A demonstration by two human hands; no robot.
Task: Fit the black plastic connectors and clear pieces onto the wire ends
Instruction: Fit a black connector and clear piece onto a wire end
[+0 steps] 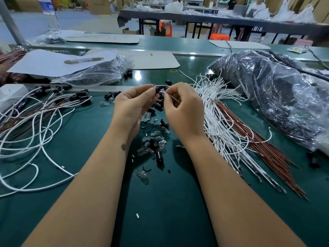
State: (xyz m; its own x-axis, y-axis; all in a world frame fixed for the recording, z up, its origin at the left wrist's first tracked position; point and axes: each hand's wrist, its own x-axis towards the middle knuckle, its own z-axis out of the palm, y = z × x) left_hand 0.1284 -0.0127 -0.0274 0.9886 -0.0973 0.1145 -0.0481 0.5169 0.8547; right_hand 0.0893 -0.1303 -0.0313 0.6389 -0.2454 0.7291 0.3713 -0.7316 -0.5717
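From my feed, black connector point(157, 90) mostly hidden behind left hand point(132, 106) fingertips, wire end's seating there too small to tell, finished wires point(26, 125) cut off at left edge, contents of dark plastic bag point(277, 97) indistinct, far bench point(222, 20) blurred

On the bench point(89, 157) I saw finished wires point(35, 111) lying at left and a bundle of bare wires point(231, 125) at right. Loose connectors point(156, 150) lay between them, beneath my hands. A big bag point(277, 93) sat behind the bundle.
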